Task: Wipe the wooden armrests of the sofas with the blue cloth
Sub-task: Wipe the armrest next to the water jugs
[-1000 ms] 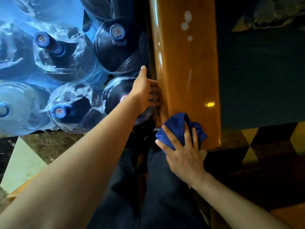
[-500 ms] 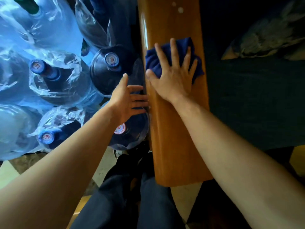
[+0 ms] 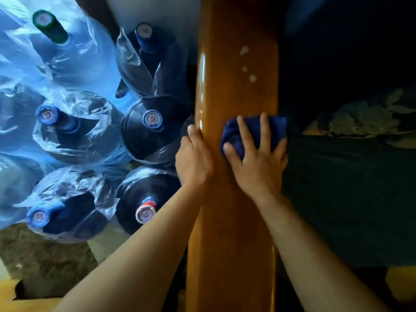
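Note:
A glossy orange-brown wooden armrest (image 3: 234, 233) runs from the bottom of the view to the top. On its right half lies the dark blue cloth (image 3: 252, 129), and my right hand (image 3: 256, 158) presses it flat with spread, straight fingers. My left hand (image 3: 194, 162) rests on the armrest's left edge, thumb on top; its other fingers go down over the side out of sight. A few pale spots (image 3: 244, 50) mark the wood farther up, beyond the cloth.
Several large water bottles (image 3: 148, 127) wrapped in clear plastic stand crowded against the armrest's left side. The dark sofa seat (image 3: 351, 199) lies to the right, with a patterned cushion (image 3: 364, 118) on it. Stone floor (image 3: 45, 255) shows at the lower left.
My right hand has slid the cloth along the armrest, first away from the near end. My left hand has shifted onto the armrest's left edge. The view has shifted too.

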The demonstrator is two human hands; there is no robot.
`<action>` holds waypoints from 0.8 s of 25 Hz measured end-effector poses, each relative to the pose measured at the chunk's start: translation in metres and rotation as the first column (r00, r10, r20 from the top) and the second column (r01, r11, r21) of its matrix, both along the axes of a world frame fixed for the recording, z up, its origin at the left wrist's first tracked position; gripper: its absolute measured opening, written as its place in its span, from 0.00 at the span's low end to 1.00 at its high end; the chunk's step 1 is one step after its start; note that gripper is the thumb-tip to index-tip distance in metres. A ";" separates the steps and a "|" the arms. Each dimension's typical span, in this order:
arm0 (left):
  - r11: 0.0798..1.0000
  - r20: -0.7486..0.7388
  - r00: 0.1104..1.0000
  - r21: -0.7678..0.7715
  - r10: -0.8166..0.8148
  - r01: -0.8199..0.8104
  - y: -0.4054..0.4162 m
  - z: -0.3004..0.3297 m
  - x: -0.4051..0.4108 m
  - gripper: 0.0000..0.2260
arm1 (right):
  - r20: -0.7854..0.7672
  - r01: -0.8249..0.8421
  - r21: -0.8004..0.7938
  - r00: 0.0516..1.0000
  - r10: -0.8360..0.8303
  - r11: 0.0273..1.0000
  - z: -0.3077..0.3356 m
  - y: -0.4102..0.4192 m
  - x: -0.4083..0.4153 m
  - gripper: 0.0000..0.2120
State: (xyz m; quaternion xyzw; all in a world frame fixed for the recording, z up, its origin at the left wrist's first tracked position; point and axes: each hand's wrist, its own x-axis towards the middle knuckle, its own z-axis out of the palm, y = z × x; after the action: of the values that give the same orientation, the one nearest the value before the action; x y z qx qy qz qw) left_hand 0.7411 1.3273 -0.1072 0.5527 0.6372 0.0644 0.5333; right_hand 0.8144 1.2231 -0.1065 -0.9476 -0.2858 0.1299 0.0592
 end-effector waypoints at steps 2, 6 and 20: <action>0.989 -0.070 0.998 0.149 -0.003 0.013 -0.005 -0.002 0.003 0.32 | -0.023 0.001 0.044 1.000 0.000 0.999 -0.008 0.050 0.069 0.32; 0.964 -0.241 0.970 0.255 -0.008 0.071 -0.005 -0.007 0.002 0.31 | -0.085 -0.007 0.082 0.996 0.014 0.997 0.002 0.102 0.131 0.32; 0.995 -0.111 0.993 0.093 0.041 -0.030 0.018 0.010 0.016 0.26 | 0.053 -0.074 0.099 0.996 0.069 0.992 0.008 0.180 0.171 0.40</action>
State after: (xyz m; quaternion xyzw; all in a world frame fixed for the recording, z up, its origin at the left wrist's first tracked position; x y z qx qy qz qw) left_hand 0.7566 1.3457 -0.0970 0.5679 0.6724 0.0717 0.4693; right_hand 0.9855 1.4034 -0.0986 -0.9356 -0.3269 0.0937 0.0949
